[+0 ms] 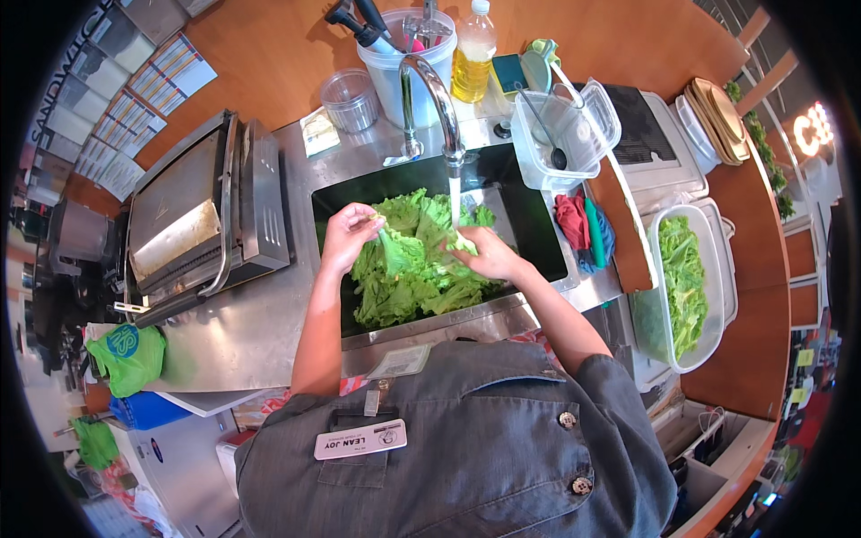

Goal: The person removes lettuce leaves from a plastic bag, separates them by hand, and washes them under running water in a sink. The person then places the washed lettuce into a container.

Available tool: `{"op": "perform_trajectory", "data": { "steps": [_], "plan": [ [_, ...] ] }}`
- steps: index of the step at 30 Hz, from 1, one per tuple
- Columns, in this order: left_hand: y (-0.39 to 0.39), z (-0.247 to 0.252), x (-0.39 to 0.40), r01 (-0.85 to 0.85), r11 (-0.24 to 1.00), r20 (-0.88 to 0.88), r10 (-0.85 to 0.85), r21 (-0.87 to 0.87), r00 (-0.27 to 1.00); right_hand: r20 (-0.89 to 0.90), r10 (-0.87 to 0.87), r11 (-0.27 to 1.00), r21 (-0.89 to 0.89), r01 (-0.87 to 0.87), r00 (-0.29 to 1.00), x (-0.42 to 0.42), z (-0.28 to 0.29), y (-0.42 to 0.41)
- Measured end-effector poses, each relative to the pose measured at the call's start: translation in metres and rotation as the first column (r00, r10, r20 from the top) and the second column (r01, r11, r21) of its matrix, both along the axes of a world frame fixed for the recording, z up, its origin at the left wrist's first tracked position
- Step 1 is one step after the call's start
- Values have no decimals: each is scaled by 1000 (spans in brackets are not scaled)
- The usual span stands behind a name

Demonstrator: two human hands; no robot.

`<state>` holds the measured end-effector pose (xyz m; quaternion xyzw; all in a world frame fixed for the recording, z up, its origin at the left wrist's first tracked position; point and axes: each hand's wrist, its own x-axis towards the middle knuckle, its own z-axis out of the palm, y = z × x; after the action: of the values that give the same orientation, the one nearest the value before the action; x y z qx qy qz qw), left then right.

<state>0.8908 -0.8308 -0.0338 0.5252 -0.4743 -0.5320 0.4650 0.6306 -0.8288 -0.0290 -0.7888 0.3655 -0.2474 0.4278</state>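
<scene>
A dark sink [538, 249] holds a heap of green leaf lettuce [417, 282]. My left hand [351, 232] pinches the end of a lettuce leaf [402, 250] over the left side of the heap. Under the running water, my right hand [485, 252] has its fingers curled around a pale piece of lettuce [461, 242]; the leaves partly hide its fingertips. The water stream [455, 202] falls from a curved chrome faucet [437, 87] just beside that hand.
A panini press [188, 208] stands on the left of the steel counter [229, 343]. Behind the faucet are a white bucket [403, 81] of utensils and a bottle of yellow liquid [473, 64]. Right of the sink are clear containers [548, 158], cloths [572, 222] and a lettuce-filled tub [713, 316].
</scene>
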Motion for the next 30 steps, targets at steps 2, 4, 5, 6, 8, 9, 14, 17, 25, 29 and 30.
{"op": "perform_trajectory", "data": {
  "steps": [2, 4, 5, 6, 8, 9, 14, 17, 25, 29, 30],
  "plan": [
    [-1, 2, -8, 50, 999, 16, -49, -22, 999, 110, -37, 989, -139, 52, 993, 17, 11, -5],
    [-1, 6, -16, 84, 994, 52, -80, -73, 995, 138, -78, 964, -243, 111, 987, 37, 13, -10],
    [-1, 6, -20, 91, 992, 45, -87, -89, 995, 154, -96, 946, -294, 139, 983, 45, 13, -12],
    [-1, 7, -22, 95, 990, 37, -91, -106, 995, 117, -83, 963, -245, 110, 990, 51, 14, -14],
    [-1, 9, -26, 114, 985, 50, -108, -132, 993, 44, -46, 989, -142, 52, 998, 58, 16, -17],
    [-2, 9, -25, 116, 986, 50, -111, -121, 993, 39, -61, 991, -117, 65, 997, 60, 15, -18],
    [-1, 3, -15, 183, 980, -9, -185, -80, 983, 51, 12, 1000, -6, -12, 999, 59, 19, -20],
    [1, 3, -14, 221, 975, -38, -222, -34, 974, 7, 53, 996, -74, -52, 999, 56, 10, -25],
    [-3, -13, -4, 286, 958, -300, -276, -12, 913, 160, 115, 986, 102, -132, 980, 50, 8, -31],
    [-7, -12, 2, 322, 947, -434, -288, 5, 854, 116, -5, 969, 245, -23, 993, 46, 7, -31],
    [-7, -12, 3, 312, 950, -440, -278, 6, 854, 103, 40, 979, 193, -60, 994, 43, 8, -31]
  ]
}}
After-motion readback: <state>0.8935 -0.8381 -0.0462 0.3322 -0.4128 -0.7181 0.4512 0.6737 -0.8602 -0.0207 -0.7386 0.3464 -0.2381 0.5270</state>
